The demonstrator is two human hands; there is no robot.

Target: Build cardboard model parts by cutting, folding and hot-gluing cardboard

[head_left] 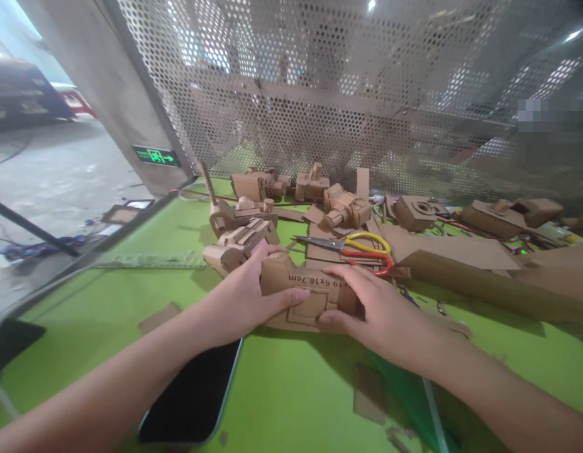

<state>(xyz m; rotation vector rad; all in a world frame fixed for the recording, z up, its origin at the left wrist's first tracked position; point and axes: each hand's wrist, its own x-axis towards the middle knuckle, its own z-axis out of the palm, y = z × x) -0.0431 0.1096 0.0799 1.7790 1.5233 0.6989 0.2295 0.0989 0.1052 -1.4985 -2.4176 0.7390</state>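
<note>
Dark phone [192, 393], left hand [251, 292], right hand [378, 308], fingers of both pinching one cardboard piece [291, 274] (number-printed)

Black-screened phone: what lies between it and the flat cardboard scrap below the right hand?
In the head view, bare green tabletop lies between the phone and the scrap, apart from a small spot by the phone's near corner.

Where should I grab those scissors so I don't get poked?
I'd hold the scissors by the yellow loop and red loop, coming from the right with the right hand, once it lets go of the printed cardboard piece. The loops are at the right end, while the pointed blades face left.
</note>
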